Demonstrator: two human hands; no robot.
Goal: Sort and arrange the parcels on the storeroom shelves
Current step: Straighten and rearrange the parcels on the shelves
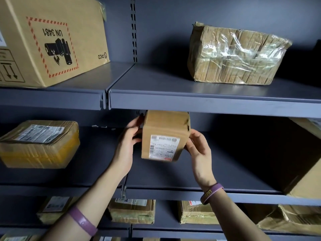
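Note:
A small brown cardboard parcel [165, 134] with a white shipping label on its near face is held in the air just above the middle shelf [199, 173], its top close under the upper shelf's edge. My left hand [129, 136] grips its left side, fingers curled round the back edge. My right hand [197, 146] holds its right side, thumb on the near face. Both wrists wear purple bands.
The upper shelf [191, 100] carries a large brown box marked UN 3481 [50, 39] at left and a taped parcel [232, 54] at right. On the middle shelf lie a yellow-taped parcel [38, 143] at left and a big box [309, 162] at right. Several parcels [132, 211] sit below.

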